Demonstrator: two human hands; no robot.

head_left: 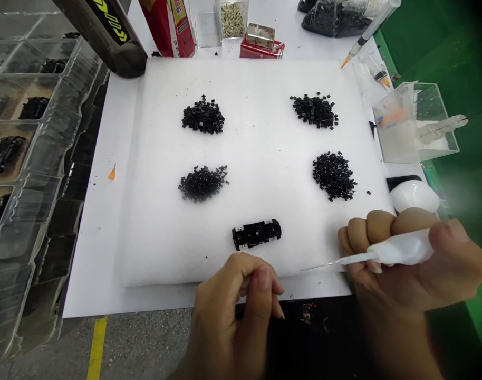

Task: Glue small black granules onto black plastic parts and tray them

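A white foam sheet [260, 158] lies on the bench, holding several heaps of small black pieces. The heaps sit at far left [203, 116], far right [314, 111], near left [203, 183] and near right [334, 176]. A black slotted part [257, 234] lies near the sheet's front edge. My right hand [407, 269] grips a white dispensing syringe [399, 252], its fine needle pointing left toward that part without touching it. My left hand [233, 311] rests at the front edge, just below the part, with its fingers curled and nothing visible in them.
At the left stands a clear compartment tray [31, 132] holding black parts. A clear box [415, 124] with syringes stands at the right, beside a white rounded object [414, 196]. Another syringe [367, 31], a bag of black pieces [336, 18] and a jar of beige pieces [233, 18] stand behind.
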